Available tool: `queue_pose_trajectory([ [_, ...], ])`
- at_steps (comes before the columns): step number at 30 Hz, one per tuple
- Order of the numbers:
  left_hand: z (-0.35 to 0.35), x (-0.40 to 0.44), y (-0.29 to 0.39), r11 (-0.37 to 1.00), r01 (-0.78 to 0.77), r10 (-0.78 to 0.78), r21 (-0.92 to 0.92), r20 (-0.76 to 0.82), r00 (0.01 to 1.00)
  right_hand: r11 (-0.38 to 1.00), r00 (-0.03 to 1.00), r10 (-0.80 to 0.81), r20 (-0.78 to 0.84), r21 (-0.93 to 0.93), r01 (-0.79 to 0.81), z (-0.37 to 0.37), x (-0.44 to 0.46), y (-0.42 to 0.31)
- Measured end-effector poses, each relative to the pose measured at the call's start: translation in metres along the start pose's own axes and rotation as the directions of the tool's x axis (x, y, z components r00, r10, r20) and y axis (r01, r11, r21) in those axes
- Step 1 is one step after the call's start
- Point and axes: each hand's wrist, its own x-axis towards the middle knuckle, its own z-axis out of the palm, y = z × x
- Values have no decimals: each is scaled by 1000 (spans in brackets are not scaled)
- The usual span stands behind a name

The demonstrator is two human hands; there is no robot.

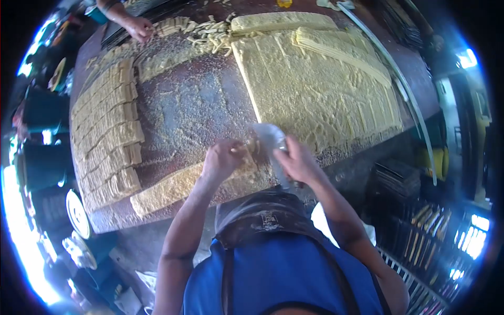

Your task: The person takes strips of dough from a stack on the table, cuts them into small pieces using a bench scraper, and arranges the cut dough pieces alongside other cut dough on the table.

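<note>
My right hand (299, 160) is closed around the handle of a broad-bladed knife (270, 135), its blade blurred over the table. To the left, my left hand (224, 158) has its fingers curled together at the end of a long crumb-coated dough strip (168, 189), and a small pale bit of dough (235, 149) shows at the fingertips. Just beyond the knife lies a large flat dough sheet (320, 84), dusted with crumbs and scored in lines. Rows of cut dough strips (107, 131) lie overlapping along the table's left side.
A crumb-strewn table (184, 105) spans the view. At the back left, another person's hand (140, 29) is near loose dough sticks (210, 34). Thick dough slabs (283, 22) lie behind the sheet. A long pale rod (388, 60) crosses the right side. Racks (425, 231) stand at lower right.
</note>
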Motion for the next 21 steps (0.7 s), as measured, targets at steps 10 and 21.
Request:
queue_pose_trajectory([
  [10,27,65,12,951,54,-87,306,95,992,963,946,-266,-183,-2,271,-91,-44,28],
  [21,-66,107,76,973,-78,195,219,-586,787,951,953,-291,-86,-139,277,-32,-52,-5],
])
